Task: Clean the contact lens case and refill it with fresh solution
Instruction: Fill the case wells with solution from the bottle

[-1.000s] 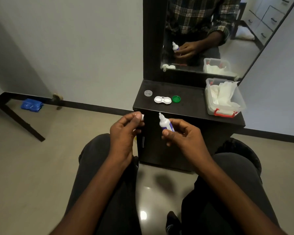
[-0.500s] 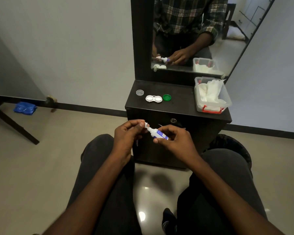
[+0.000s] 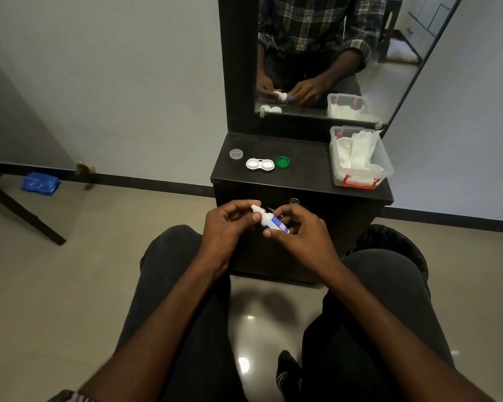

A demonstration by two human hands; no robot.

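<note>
Your right hand (image 3: 298,230) grips the small solution bottle (image 3: 273,222) in front of the table (image 3: 302,172), while your left hand (image 3: 227,224) pinches its white cap (image 3: 256,209). The open lens case (image 3: 260,164) sits on the table between a clear lid (image 3: 236,154) and a green lid (image 3: 283,162).

Both hands meet in front of the dark worktop (image 3: 302,175) — the right hand (image 3: 299,236) holds a small white squeeze bottle with a blue label (image 3: 272,221), tilted, while the left hand (image 3: 224,224) pinches its white tip. Along the worktop's left edge lie a clear round cap (image 3: 236,154), an open white twin-well lens case (image 3: 260,164) and a green round cap (image 3: 283,162) — a clear plastic tissue box (image 3: 360,158) fills the right edge.
</note>
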